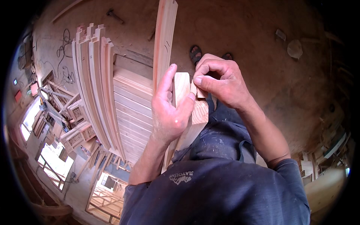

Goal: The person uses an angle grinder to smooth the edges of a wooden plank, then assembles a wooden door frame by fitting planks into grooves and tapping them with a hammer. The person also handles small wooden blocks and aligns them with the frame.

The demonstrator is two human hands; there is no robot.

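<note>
In front of my body a pale timber (200,112) shows its end grain. Beside it stands a wooden block (182,85) with a rounded top. My left hand (169,112) clasps this block, its fingers along the left face and its thumb on the right side. A small thin piece of wood (193,89) sits beside the block, close to my left thumb tip. The thumb and forefinger of my right hand (223,80) pinch together at this small piece. The right hand's other fingers are curled and partly hidden.
A long board (165,41) with pencil marks extends away beyond my left hand. Left of it, a stack of long wooden strips (92,75) lies by a slatted wooden surface (135,112). Cables (62,71) and a hammer-like tool (115,15) rest on the floor, with scrap wood (311,165) at right.
</note>
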